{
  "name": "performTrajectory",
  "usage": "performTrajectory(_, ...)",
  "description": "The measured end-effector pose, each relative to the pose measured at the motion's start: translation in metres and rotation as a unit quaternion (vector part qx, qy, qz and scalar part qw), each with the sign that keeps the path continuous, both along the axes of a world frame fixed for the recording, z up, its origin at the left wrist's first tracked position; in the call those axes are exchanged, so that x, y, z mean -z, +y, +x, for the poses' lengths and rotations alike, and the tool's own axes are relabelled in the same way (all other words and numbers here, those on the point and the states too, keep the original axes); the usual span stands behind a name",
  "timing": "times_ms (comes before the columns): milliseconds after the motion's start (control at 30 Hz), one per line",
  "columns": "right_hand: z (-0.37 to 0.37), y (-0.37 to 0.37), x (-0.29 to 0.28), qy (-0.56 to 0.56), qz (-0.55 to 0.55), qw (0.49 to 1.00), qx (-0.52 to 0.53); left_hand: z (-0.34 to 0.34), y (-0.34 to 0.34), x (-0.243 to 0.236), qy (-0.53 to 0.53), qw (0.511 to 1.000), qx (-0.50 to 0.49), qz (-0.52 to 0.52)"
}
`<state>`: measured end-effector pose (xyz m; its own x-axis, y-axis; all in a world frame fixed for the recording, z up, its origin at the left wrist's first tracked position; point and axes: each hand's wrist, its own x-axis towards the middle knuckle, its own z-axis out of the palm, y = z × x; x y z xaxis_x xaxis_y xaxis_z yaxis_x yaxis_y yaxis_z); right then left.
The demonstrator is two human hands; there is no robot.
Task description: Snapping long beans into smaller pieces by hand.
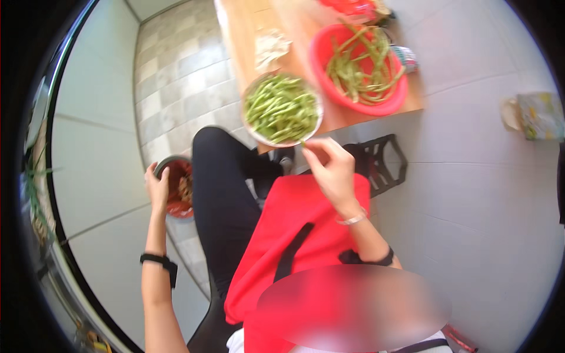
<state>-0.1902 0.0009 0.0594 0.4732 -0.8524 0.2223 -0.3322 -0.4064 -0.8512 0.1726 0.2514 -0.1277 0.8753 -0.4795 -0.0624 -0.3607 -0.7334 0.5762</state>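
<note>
My left hand (157, 183) grips the rim of a dark bin (175, 206) with red inside and brown scraps, low beside my left leg. My right hand (329, 167) pinches a small green bean piece (303, 144) just below the white bowl (319, 117) of green bean pieces (281, 106), which sits at the front edge of a wooden table (238, 29). Right of that bowl, a red plastic basin (321, 67) holds long green beans (365, 67). A small pale heap (272, 47), too blurred to make out, lies behind the bowl.
Red items (347, 9) and a small package (406, 57) sit on the table's back and right. A dark plastic stool (400, 159) stands under it. A patterned object (538, 115) is at the far right, against pale walls. My legs and red apron (271, 235) are below the table edge.
</note>
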Motion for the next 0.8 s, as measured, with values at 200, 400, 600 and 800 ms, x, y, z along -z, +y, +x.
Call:
performTrajectory(200, 0.052, -0.074, 0.027, 0.117, -0.148, 0.981, 0.054, -0.096, -0.076, -0.125, 0.036, 0.983, 0.096, -0.152)
performTrajectory(400, 0.045, -0.107, 0.022, 0.105, -0.197, 0.974, 0.045, -0.140, -0.084, -0.156, 0.162, 0.964, 0.126, -0.166)
performTrajectory(600, -0.009, -0.209, 0.015, 0.207, -0.166, 0.951, 0.157, -0.162, -0.078, -0.172, 0.191, 0.940, 0.120, -0.257)
performTrajectory(800, -0.026, -0.243, 0.032, 0.347, -0.030, 0.932, 0.100, -0.182, -0.072, -0.177, 0.186, 0.949, 0.125, -0.221)
